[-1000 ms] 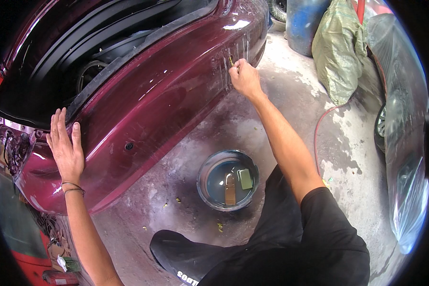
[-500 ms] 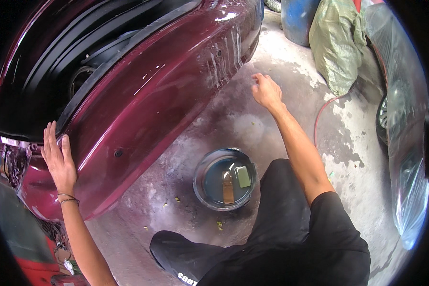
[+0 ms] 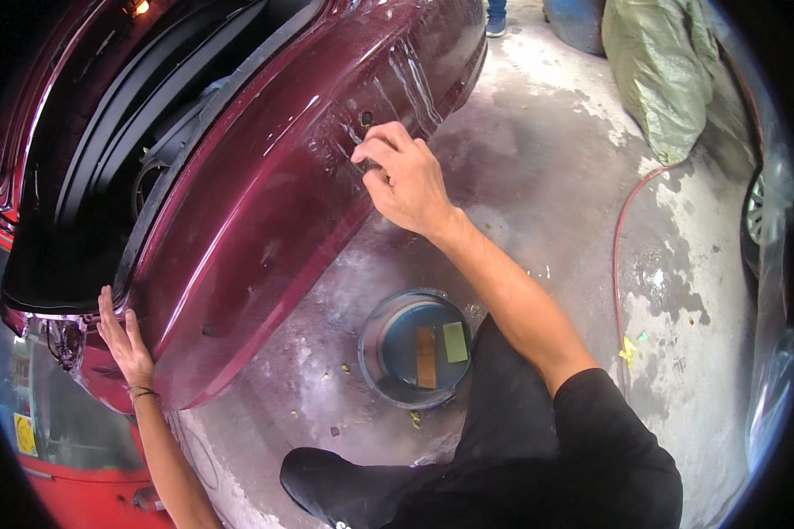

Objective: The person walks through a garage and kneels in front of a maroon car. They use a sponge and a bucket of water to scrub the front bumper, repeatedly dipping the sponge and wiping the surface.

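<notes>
A glossy maroon car bumper (image 3: 265, 212) runs diagonally across the left half, with whitish wet streaks near its far end. My left hand (image 3: 127, 348) lies with fingers stretched out on the bumper's near left corner, beside the black opening's edge. Over the streaked part, close to a dark round hole, is my right hand (image 3: 404, 176). Its fingers are curled and closed; something small and dark seems to show between them, but I cannot make it out. Below stands a round bucket (image 3: 369, 353) of water containing a brown strip (image 3: 425, 357) and a pale green block (image 3: 455, 342).
A red hose (image 3: 620, 238) crosses the stained concrete floor (image 3: 538, 176) at the right. Farther back are a pale green sack (image 3: 657, 79), a blue drum (image 3: 578, 22) and someone's shoe (image 3: 496, 26). A red vehicle (image 3: 88, 494) sits at the lower left, and a plastic-covered car at the right rim.
My right hand has swung left from above the floor to the bumper's streaked side. My left hand stays at the bumper's corner. The whole view has shifted a little.
</notes>
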A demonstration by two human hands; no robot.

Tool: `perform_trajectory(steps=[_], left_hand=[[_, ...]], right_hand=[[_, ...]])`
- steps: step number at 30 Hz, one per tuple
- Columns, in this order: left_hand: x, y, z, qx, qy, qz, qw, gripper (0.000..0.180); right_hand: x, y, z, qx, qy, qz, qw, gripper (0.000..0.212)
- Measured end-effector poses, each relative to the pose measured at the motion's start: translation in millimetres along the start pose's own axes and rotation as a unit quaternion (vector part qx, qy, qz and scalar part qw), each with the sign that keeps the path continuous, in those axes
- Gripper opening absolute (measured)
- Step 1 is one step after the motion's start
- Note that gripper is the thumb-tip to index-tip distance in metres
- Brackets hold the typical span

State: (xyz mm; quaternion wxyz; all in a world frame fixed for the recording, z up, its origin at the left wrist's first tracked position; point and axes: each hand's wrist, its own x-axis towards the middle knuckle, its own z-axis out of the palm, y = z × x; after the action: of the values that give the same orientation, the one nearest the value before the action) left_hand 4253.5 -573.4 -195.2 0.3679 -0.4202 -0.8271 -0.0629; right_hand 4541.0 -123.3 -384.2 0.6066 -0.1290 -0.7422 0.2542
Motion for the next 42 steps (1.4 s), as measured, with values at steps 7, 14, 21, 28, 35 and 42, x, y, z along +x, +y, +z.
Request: perform_trajectory(steps=[7,14,21,28,35,42], left_hand=[[-0.6,2.5,-5.7,-0.005,-0.027,-0.006,1.0,0.064],[6.0,6.1,-3.4,-0.023,-0.023,0.018,0.999,0.065],[-2.3,1.4,-3.6,-0.007,-0.025,-0.006,1.0,0.063],[-3.2,2.2,-2.3,-0.018,-0.008,0.008,1.0,0.064],[-1.9,6.8,-1.3,-0.025,-0.006,0.006,1.0,0.064],[-4.8,5.3,-3.0,-0.017,-0.002,-0.002,1.0,0.063]], right_hand=[[-1.6,12.4,-0.1,-0.006,-0.018,-0.012,1.0,0.043],[-39.9,28.7,-9.6,0.118,-0.029,0.108,0.987,0.019],[10.7,21.3,22.6,0.044,0.137,0.053,0.988,0.018],[7.0,-8.6,47.6,0.181,0.186,0.289,0.922,0.022],[6.4,-14.1,57.1,0.176,0.197,0.286,0.921,0.019],[10.0,-30.4,59.3,0.188,0.228,0.326,0.898,0.022]])
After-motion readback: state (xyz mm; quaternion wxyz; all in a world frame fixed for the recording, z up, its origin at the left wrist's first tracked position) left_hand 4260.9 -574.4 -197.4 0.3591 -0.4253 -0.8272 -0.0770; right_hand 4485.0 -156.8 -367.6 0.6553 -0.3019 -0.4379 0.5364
